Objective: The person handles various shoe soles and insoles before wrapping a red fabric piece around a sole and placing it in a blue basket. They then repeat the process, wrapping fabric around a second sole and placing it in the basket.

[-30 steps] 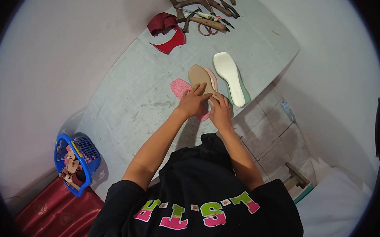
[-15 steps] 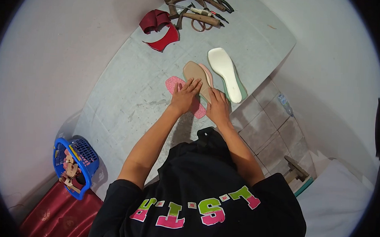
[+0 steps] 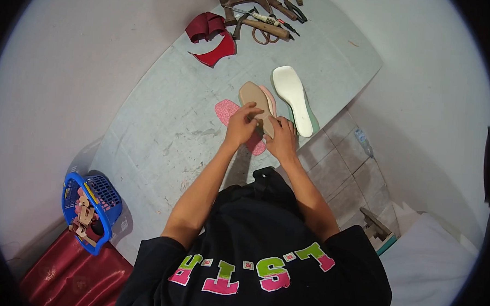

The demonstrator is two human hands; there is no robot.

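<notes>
A beige shoe sole [image 3: 252, 93] lies at a slant on the table, over a pale pink sole [image 3: 268, 96] that shows along its right side. My right hand [image 3: 281, 139] grips the heel end of the beige sole, fingers along its edge. Just above its middle is my left hand [image 3: 240, 126], with fingers curved and apart from the thumb and nothing visible between them. Partly under my left hand lies a pink speckled sole-shaped piece [image 3: 225, 111]. To the right, a white insole [image 3: 292, 94] rests on a green sole [image 3: 313, 122].
Maroon strap pieces [image 3: 205, 26] and a red cut piece [image 3: 215, 54] lie at the far left of the grey table [image 3: 164, 116]. Beyond are a wooden-handled hammer [image 3: 268, 28], scissors [image 3: 262, 38] and other tools. A blue basket [image 3: 106, 218] of sandal parts stands at lower left.
My left hand has lifted from lying flat on the beige sole, and its fingers have curled. My right hand stays at the heel end. The view has shifted slightly.
</notes>
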